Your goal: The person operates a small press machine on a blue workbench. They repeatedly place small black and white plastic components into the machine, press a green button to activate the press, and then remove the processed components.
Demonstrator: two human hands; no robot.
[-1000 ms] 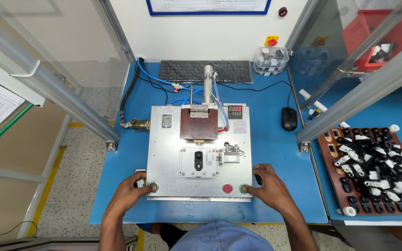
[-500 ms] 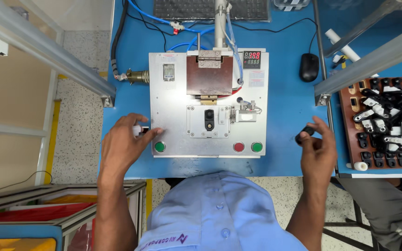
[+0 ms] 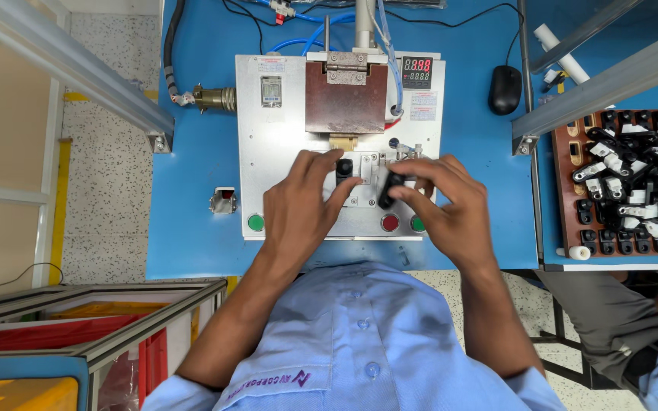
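Observation:
My left hand point(image 3: 305, 207) lies on the silver fixture plate point(image 3: 268, 152), its forefinger and thumb pinching a small black part point(image 3: 343, 168) that sits in the nest below the brown press block point(image 3: 346, 97). My right hand point(image 3: 445, 205) holds a second small black part point(image 3: 389, 189) in its fingertips, just right of the nest and above the red button point(image 3: 390, 223). The two hands nearly touch at the middle of the plate.
Green buttons point(image 3: 255, 223) point(image 3: 417, 224) sit on the plate's front edge, and a red digit display point(image 3: 417, 67) is at its back right. A black mouse point(image 3: 505, 89) lies to the right. A brown tray point(image 3: 565, 228) holds several black-and-white parts. Another person's leg point(image 3: 634, 335) is at lower right.
Both hands have moved in from the plate's front corners to its middle. The right hand has brought its black part from the table's right side to the nest.

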